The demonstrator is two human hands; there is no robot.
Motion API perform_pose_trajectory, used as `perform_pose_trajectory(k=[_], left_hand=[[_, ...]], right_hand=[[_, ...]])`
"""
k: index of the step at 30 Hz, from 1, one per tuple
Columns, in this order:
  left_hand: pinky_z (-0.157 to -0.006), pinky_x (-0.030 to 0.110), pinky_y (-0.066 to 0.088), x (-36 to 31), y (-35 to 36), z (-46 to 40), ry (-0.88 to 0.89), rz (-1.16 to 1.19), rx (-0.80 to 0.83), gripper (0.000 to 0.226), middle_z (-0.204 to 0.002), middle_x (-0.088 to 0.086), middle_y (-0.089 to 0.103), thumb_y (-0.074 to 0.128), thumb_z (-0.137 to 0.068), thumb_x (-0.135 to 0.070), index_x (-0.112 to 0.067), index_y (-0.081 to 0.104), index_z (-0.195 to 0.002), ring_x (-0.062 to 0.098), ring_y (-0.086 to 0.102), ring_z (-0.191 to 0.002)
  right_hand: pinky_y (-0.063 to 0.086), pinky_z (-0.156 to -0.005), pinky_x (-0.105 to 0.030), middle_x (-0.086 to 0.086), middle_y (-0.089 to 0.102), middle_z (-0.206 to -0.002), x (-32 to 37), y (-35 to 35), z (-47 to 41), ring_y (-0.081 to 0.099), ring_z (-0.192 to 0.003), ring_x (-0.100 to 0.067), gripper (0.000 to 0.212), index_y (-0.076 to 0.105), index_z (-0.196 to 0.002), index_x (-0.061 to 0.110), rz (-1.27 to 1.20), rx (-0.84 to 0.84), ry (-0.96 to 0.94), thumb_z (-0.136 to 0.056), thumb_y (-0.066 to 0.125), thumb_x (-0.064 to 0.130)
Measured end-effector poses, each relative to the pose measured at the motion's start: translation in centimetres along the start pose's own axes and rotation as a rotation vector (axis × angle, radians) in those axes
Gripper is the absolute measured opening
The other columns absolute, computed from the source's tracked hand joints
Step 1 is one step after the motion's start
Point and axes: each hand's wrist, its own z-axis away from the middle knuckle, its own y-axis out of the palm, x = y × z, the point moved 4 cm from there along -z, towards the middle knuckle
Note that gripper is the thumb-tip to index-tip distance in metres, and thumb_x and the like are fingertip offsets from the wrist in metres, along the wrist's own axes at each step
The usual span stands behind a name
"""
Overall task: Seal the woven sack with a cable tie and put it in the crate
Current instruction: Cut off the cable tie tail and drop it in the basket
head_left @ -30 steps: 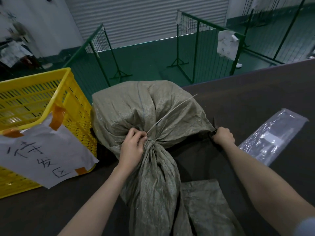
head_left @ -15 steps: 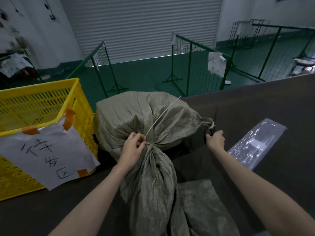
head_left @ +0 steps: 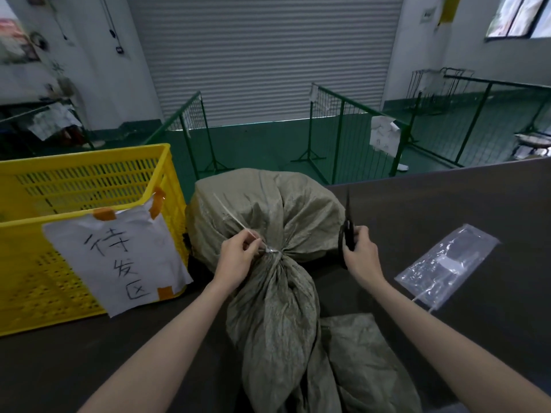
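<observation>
Left hand (head_left: 238, 257) pinched the cable tie (head_left: 235, 222) at the soft, bulky woven sack (head_left: 268, 210) neck, likeliest grip point; right hand (head_left: 359, 251) clasped scissors (head_left: 347, 225).

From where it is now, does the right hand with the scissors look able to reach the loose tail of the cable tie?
Probably yes. The right hand holds the scissors beside the sack, the left hand pinches the cable tie at the neck, and only the sack's bulge lies between.

Dim indoor light, wide-angle bending at edges, corners blurred.
</observation>
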Motion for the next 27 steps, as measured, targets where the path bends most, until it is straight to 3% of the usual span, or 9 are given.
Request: perform_pose_trajectory(k=[5, 9, 14, 17, 21, 27], left_hand=[[-0.071, 0.04, 0.055, 0.0, -2.6, 0.3, -0.001, 0.06, -0.091, 0.006, -0.072, 0.0, 0.068, 0.064, -0.088, -0.013, -0.016, 0.067, -0.084, 0.019, 0.066, -0.071], [-0.067, 0.037, 0.056, 0.1, -4.1, 0.9, -0.055, 0.188, -0.16, 0.015, -0.064, -0.01, 0.068, 0.066, -0.087, -0.012, -0.021, 0.068, -0.076, 0.009, 0.065, -0.062], [-0.063, 0.024, 0.051, -0.4, -5.3, 1.0, -0.05, 0.234, -0.198, 0.019, -0.064, -0.007, 0.068, 0.065, -0.087, -0.01, -0.023, 0.068, -0.074, 0.002, 0.062, -0.059], [-0.061, 0.018, 0.049, -0.8, -5.8, 0.8, -0.027, 0.201, -0.182, 0.016, -0.064, -0.007, 0.067, 0.065, -0.087, -0.011, -0.018, 0.07, -0.074, -0.001, 0.06, -0.058], [-0.066, 0.027, 0.051, -1.5, -6.0, 0.4, 0.023, 0.13, -0.133, 0.013, -0.074, 0.007, 0.072, 0.066, -0.087, -0.015, -0.01, 0.073, -0.078, 0.007, 0.063, -0.066], [-0.07, 0.039, 0.053, -3.6, -5.4, -0.1, 0.137, 0.066, -0.024, 0.015, -0.072, 0.002, 0.071, 0.066, -0.087, -0.016, -0.012, 0.072, -0.074, 0.015, 0.066, -0.069]], right_hand=[[0.04, -0.062, -0.034, -0.003, 0.059, -0.077, 1.4, 0.9, 1.1, 0.058, -0.076, -0.024, 0.022, 0.045, -0.087, 0.012, 0.135, 0.22, -0.173, -0.083, 0.066, 0.017], [0.035, -0.054, -0.015, 0.009, 0.053, -0.076, 2.3, 1.4, 1.5, 0.051, -0.07, -0.011, 0.046, 0.038, -0.085, 0.014, 0.25, 0.381, -0.266, -0.074, 0.076, 0.039], [0.041, -0.062, -0.036, 0.008, 0.051, -0.076, 1.7, 1.8, 1.3, 0.052, -0.072, -0.018, 0.058, 0.033, -0.082, 0.02, 0.529, 0.538, -0.386, -0.071, 0.058, 0.072], [0.037, -0.062, -0.036, 0.002, 0.053, -0.082, 1.2, 2.3, 1.0, 0.056, -0.08, -0.025, 0.058, 0.031, -0.081, 0.023, 0.646, 0.555, -0.459, -0.073, 0.044, 0.079], [0.034, -0.066, -0.033, -0.005, 0.06, -0.102, 1.2, 2.7, 0.4, 0.059, -0.095, -0.029, 0.053, 0.033, -0.086, 0.023, 0.764, 0.517, -0.525, -0.078, 0.04, 0.075], [0.042, -0.069, -0.037, -0.004, 0.057, -0.106, 2.2, 3.8, 0.2, 0.058, -0.098, -0.029, 0.057, 0.041, -0.097, 0.018, 0.883, 0.519, -0.589, -0.081, 0.04, 0.073]])
